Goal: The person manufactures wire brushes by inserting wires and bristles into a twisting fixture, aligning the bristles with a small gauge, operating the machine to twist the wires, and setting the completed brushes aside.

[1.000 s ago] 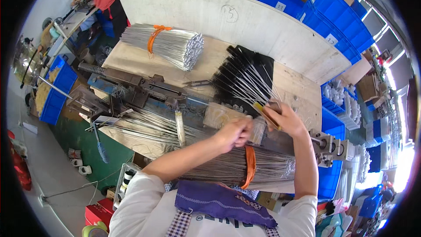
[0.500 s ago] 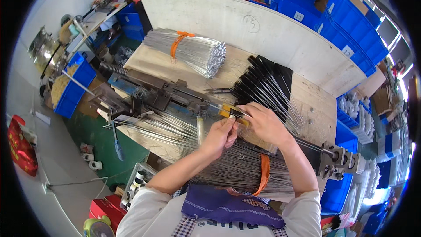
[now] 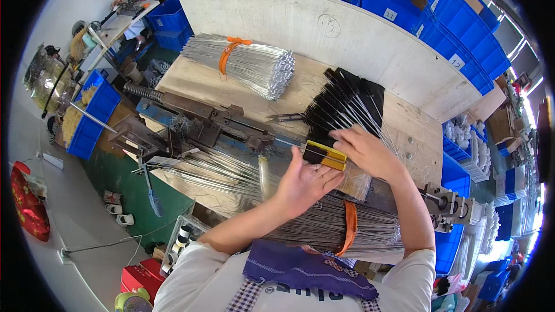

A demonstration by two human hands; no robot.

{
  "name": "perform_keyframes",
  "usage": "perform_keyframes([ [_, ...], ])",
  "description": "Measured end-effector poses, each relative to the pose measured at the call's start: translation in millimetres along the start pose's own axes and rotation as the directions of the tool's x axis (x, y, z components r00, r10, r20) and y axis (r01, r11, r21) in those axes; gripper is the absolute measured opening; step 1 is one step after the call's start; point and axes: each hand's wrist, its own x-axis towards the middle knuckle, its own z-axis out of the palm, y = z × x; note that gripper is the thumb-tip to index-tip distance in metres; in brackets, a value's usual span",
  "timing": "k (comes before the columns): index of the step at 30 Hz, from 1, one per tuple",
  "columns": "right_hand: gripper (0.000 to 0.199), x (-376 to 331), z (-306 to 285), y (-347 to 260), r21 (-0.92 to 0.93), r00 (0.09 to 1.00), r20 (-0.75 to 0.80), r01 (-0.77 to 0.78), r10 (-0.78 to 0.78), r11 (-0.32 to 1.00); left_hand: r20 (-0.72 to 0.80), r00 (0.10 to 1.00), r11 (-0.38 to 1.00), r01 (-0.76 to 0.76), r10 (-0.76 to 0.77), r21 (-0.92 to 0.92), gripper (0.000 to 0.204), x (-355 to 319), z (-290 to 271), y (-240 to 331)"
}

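A yellow block-like holder (image 3: 333, 160) with dark bristle material (image 3: 313, 153) in it sits at the machine's middle. My left hand (image 3: 305, 184) lies along its near side, thumb raised and fingers stretched out, gripping nothing visible. My right hand (image 3: 368, 153) hovers over the holder's right end with its fingers apart; I see nothing held in it. Behind the holder, several finished-looking black brushes with wire stems (image 3: 341, 107) rest on a black sheet. Left of the holder runs the dark metal twisting machine (image 3: 225, 124).
A bundle of silvery wires (image 3: 243, 66) with an orange tie lies at the back. Nearer me is a darker wire bundle (image 3: 315, 222) with an orange band (image 3: 350, 228). Pliers (image 3: 284, 118) lie behind the machine. A white board (image 3: 277, 23) edges the table; blue bins (image 3: 387, 8) stand beyond it.
My left hand has gone from a pinch at the holder to stretched fingers beside it. My right hand has lifted slightly away to the right. The dark bristle material now shows in the holder.
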Motion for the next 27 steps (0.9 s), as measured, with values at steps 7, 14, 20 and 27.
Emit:
perform_keyframes([
  [7,0.045,-25,33,-36,-0.296,0.838,-0.298,0.374,-0.457,0.879,0.146,0.989,0.954,0.078,-0.037,-0.290,0.097,-5,1,8],
  [14,0.009,-3,25,-15,-0.034,0.863,-0.449,0.242,-0.231,0.970,0.027,0.998,0.938,0.054,-0.048,-0.343,0.101,-11,14,13],
  [20,0.008,20,45,-25,-0.174,0.843,-0.377,0.341,-0.383,0.924,-0.044,0.999,0.973,-0.016,0.006,-0.228,0.093,-18,6,29],
  [27,0.010,24,41,-26,-0.274,0.813,-0.320,0.412,-0.486,0.869,-0.140,0.981,0.984,-0.149,0.134,-0.102,0.078,-24,1,44],
])
